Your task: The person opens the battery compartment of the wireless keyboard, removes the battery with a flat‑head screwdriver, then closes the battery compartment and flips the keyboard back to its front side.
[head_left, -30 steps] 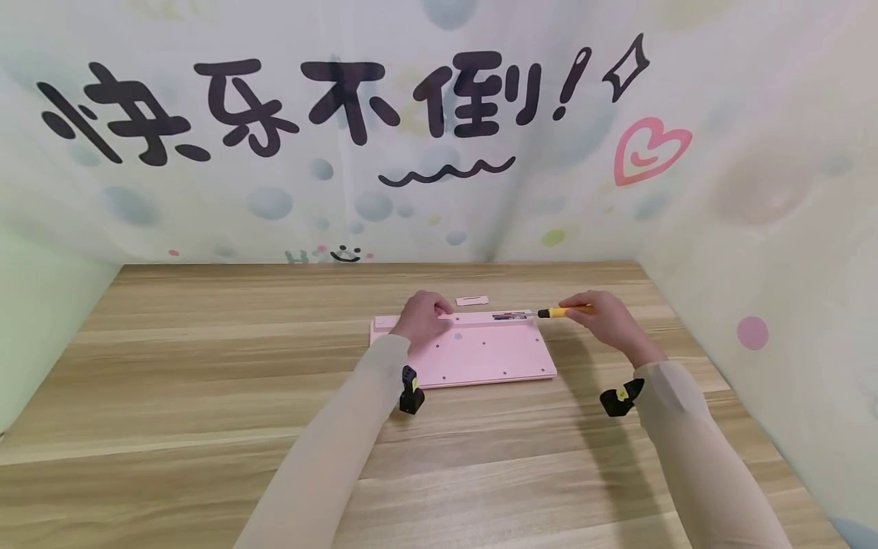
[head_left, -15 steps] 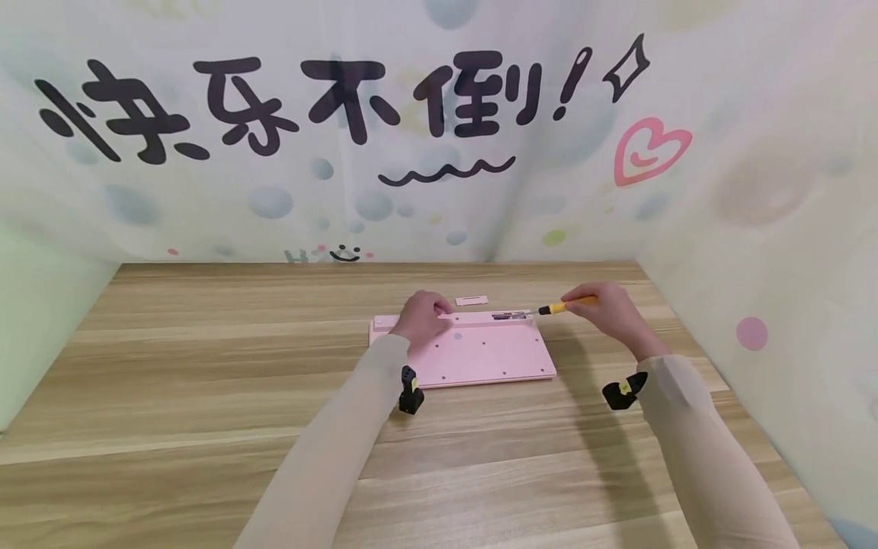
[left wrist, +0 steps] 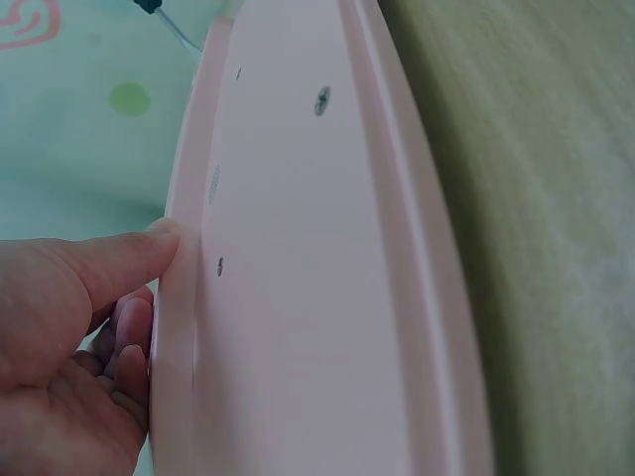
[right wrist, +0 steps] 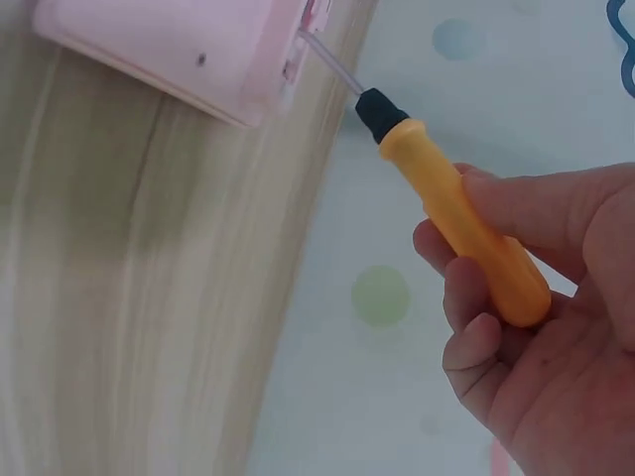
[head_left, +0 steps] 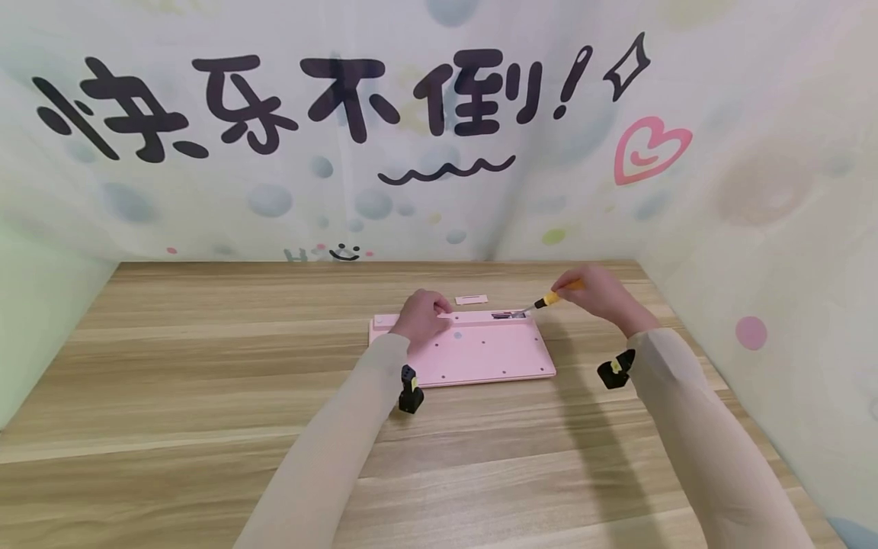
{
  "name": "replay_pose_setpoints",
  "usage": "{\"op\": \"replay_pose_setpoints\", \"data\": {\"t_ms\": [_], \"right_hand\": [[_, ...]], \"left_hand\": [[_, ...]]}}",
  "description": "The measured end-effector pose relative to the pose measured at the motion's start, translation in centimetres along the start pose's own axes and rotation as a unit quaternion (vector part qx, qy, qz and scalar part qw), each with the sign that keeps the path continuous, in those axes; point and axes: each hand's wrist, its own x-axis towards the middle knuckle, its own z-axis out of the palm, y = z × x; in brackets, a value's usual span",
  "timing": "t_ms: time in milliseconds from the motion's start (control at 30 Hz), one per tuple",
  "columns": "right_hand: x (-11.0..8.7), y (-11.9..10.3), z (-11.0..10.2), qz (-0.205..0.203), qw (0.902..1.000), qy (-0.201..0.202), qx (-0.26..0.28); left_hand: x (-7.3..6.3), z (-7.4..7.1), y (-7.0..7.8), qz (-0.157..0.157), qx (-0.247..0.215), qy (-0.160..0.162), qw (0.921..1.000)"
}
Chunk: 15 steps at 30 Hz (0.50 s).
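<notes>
A pink keyboard lies underside up on the table, small dark screws dotted over its back. Along its far edge runs a raised ridge with an uncovered battery compartment near the right end. My left hand grips this far edge; in the left wrist view the thumb presses on the ridge and the fingers curl behind it. Between thumb and fingers, my right hand holds a screwdriver with a yellow handle and black collar. Its metal shaft slants down, the tip at the compartment's right end.
Just behind the keyboard lies a small pink battery cover. The wood-grain table ends at a printed cloth wall at the back, and another wall stands close on the right.
My right hand has risen and shifted left, tilting the screwdriver more steeply; its tip has moved slightly left in the compartment. My left hand and the keyboard stay where they were.
</notes>
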Motion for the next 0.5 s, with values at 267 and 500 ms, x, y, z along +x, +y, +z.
{"op": "replay_pose_setpoints", "data": {"t_ms": [267, 500], "right_hand": [[2.0, -2.2, -0.7, 0.010, 0.9987, -0.038, -0.033], [3.0, -3.7, -0.6, 0.028, 0.9969, -0.054, -0.050]], "left_hand": [[0.4, 0.3, -0.4, 0.006, -0.001, 0.005, 1.0000], [-0.1, 0.0, 0.1, -0.008, 0.001, -0.002, 1.0000]]}}
